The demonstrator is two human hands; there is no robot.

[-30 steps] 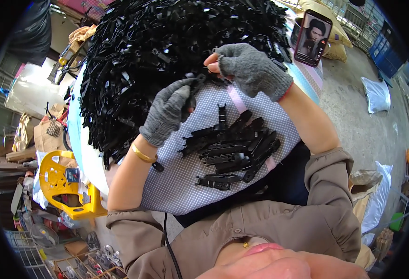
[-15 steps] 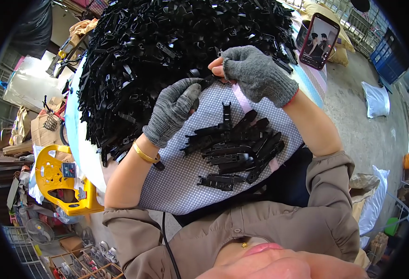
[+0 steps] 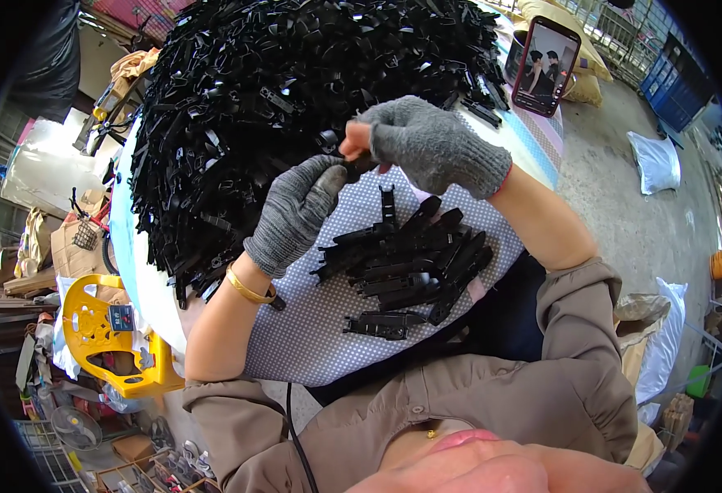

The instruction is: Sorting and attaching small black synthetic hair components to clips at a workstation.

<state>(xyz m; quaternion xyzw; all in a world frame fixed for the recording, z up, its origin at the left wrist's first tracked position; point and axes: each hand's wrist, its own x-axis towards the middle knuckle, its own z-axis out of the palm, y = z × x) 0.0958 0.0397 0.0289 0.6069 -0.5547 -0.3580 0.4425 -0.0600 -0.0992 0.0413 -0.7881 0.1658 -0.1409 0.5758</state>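
My left hand (image 3: 295,212), in a grey fingerless glove, is closed on a small black plastic part (image 3: 358,167), mostly hidden between my hands. My right hand (image 3: 435,148), gloved the same way, has its fingers bent in over that part from the right, pinched against it. Beyond both hands rises a big heap of loose black plastic parts (image 3: 237,90). Closer to me, a smaller group of long black plastic clips (image 3: 410,263) lies on the grey dotted cloth (image 3: 295,345). One clip (image 3: 384,324) sits apart at its near edge.
A phone (image 3: 546,66) showing a video stands at the far right of the table, by a dark cup (image 3: 515,57). To the left is a yellow plastic chair (image 3: 89,329) with a small dark box on it. A white sack (image 3: 655,163) lies on the floor at right.
My right hand has shifted left and slightly down, its fingers now closer over the left hand's fingertips. My left hand still grips the part. The whole view has shifted slightly.
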